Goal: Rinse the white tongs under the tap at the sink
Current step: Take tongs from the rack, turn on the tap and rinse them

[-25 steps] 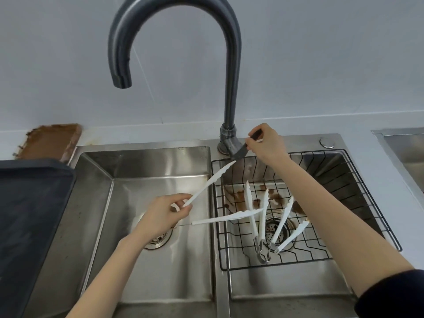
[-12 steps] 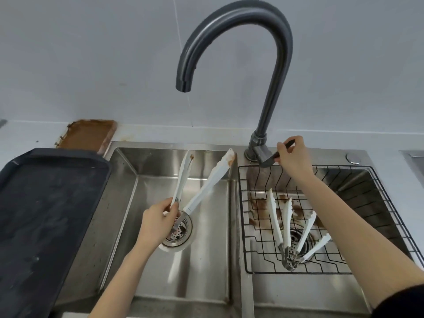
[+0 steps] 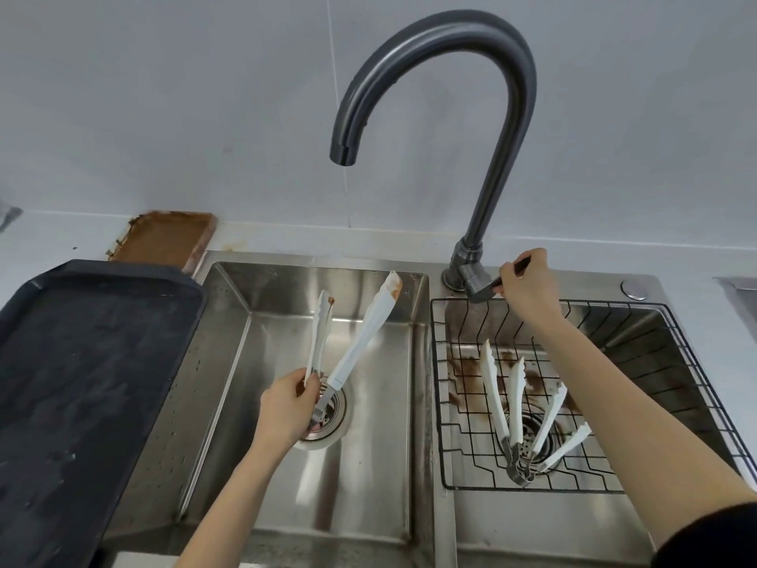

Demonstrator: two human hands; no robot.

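Steel sink (image 3: 229, 362) with two bowls sits below me, under a tall dark tap (image 3: 434, 67). I hold the white tongs (image 3: 348, 346) in my left hand (image 3: 286, 407), fingers curled round the hinge end over the left bowl's drain. Their long arms point up and away from that hand, spread apart, with brown mess on the tips. The tap's mouth hangs above those tips, and a thin thread of water falls from it. My right hand (image 3: 528, 284) pinches the tap lever (image 3: 491, 282). I think the tips need to go right under the water next. Below my right arm, a wire basket (image 3: 450, 444) in the right bowl holds two more tongs (image 3: 528, 420).
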